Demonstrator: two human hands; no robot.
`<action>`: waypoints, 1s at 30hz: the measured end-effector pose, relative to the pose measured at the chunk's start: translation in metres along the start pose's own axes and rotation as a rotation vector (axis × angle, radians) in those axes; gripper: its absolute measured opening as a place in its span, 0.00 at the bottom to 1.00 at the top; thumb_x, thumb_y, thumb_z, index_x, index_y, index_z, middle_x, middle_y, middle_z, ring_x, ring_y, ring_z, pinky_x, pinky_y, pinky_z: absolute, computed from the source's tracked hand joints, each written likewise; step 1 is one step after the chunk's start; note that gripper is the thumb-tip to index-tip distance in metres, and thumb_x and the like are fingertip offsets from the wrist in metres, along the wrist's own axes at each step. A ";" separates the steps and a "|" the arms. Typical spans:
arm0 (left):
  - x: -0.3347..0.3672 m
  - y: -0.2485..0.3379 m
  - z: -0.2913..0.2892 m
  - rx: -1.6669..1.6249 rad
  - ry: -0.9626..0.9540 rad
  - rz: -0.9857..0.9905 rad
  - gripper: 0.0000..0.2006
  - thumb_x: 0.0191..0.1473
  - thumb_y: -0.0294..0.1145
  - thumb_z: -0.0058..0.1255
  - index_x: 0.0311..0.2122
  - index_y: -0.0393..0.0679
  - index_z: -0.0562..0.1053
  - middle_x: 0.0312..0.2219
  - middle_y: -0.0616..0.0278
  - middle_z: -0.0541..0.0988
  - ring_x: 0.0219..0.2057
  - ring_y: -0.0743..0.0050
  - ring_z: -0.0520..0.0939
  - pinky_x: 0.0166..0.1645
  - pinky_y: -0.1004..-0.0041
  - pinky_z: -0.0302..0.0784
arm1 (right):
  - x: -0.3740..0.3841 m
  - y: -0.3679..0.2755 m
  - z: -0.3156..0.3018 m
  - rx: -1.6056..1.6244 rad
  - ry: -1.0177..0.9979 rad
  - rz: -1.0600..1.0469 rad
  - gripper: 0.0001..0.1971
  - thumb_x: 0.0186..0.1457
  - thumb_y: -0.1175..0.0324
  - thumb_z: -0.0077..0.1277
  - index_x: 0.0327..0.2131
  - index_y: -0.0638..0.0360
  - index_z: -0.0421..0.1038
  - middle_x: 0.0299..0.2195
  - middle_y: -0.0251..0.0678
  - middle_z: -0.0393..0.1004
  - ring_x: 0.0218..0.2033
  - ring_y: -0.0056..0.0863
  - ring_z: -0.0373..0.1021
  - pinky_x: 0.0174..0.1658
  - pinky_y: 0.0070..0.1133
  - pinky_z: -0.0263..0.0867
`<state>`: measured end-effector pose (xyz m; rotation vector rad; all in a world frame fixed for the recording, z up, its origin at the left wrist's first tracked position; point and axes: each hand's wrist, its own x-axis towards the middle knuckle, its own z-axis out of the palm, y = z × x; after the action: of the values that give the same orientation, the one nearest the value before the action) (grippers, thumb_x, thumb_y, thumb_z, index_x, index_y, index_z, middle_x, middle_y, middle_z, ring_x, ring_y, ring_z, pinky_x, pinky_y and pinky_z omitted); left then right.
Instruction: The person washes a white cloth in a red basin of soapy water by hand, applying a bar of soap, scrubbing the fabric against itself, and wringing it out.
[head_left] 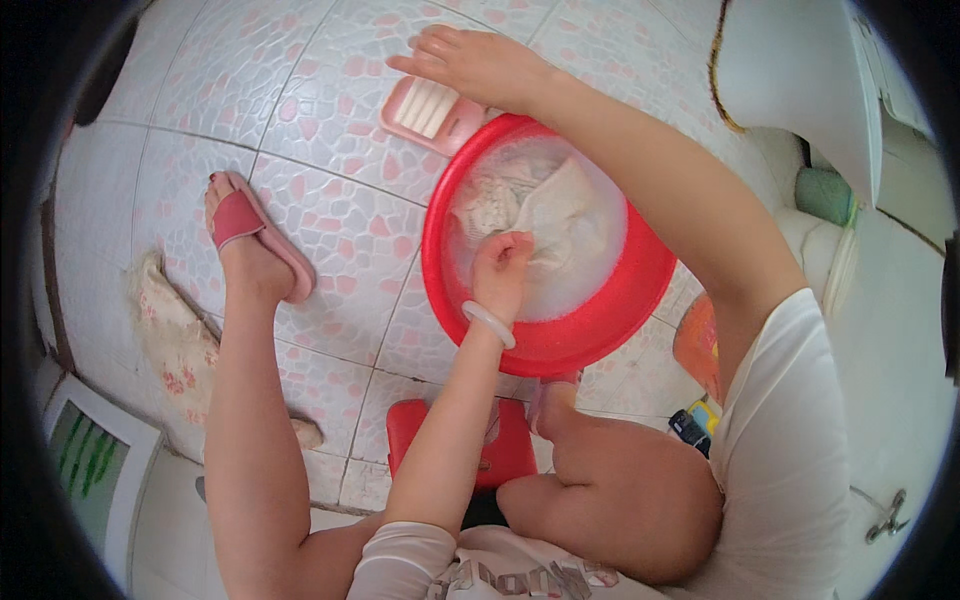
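A red basin [650, 292] of cloudy, sudsy water stands on the tiled floor before me. In it lies a wet whitish cloth [560, 205], bunched at its left side. My left hand [500, 275], a pale bangle on its wrist, is closed over the basin with its fingertips on the cloth's near edge. Beyond the basin's far rim, my right hand [480, 68] reaches across with fingers stretched out, above a pink soap dish [455, 128]. A white ridged bar of soap [425, 108] sits in the dish, just below that hand and partly hidden by it.
A red stool [510, 450] is low between my legs. A floral cloth [172, 335] lies at left, near a white-framed panel [100, 480]. An orange container [697, 345] stands right of the basin, and a white fixture [790, 60] is at far right.
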<state>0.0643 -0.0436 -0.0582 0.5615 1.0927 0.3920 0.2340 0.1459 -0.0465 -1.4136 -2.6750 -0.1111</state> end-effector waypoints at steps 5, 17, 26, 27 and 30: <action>-0.008 0.003 -0.004 0.120 0.017 -0.040 0.10 0.52 0.36 0.51 0.36 0.42 0.73 0.30 0.71 0.73 0.32 0.84 0.70 0.38 0.81 0.65 | -0.062 -0.055 -0.083 0.363 0.236 0.512 0.24 0.36 0.86 0.43 0.42 0.58 0.65 0.40 0.41 0.66 0.45 0.39 0.61 0.49 0.27 0.59; -0.016 0.004 0.036 -0.032 -0.188 -0.053 0.10 0.53 0.32 0.49 0.38 0.40 0.72 0.32 0.68 0.74 0.34 0.83 0.72 0.41 0.80 0.67 | -0.206 -0.171 -0.081 1.513 0.382 1.500 0.10 0.49 0.71 0.52 0.37 0.61 0.73 0.34 0.33 0.74 0.34 0.17 0.67 0.38 0.16 0.62; -0.015 0.001 0.050 0.044 -0.252 -0.017 0.09 0.54 0.31 0.47 0.39 0.41 0.73 0.35 0.68 0.76 0.36 0.83 0.73 0.42 0.79 0.66 | -0.213 -0.166 -0.092 1.442 0.455 1.530 0.08 0.47 0.73 0.54 0.32 0.65 0.73 0.28 0.33 0.75 0.26 0.15 0.68 0.31 0.14 0.64; -0.016 0.002 0.053 0.050 -0.245 -0.035 0.09 0.54 0.31 0.47 0.39 0.41 0.73 0.35 0.68 0.76 0.36 0.83 0.73 0.43 0.80 0.66 | -0.214 -0.165 -0.095 1.440 0.458 1.531 0.08 0.47 0.73 0.54 0.32 0.65 0.73 0.28 0.33 0.75 0.26 0.15 0.68 0.31 0.14 0.64; -0.014 0.006 0.059 0.072 -0.237 0.075 0.07 0.53 0.28 0.48 0.37 0.40 0.73 0.34 0.67 0.74 0.34 0.83 0.71 0.40 0.80 0.66 | -0.216 -0.159 -0.104 1.336 0.314 1.584 0.05 0.47 0.74 0.54 0.29 0.66 0.73 0.25 0.33 0.75 0.24 0.14 0.68 0.29 0.14 0.64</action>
<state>0.1119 -0.0607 -0.0243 0.6962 0.8626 0.3428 0.2300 -0.1331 0.0255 -1.9361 -0.3702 1.1148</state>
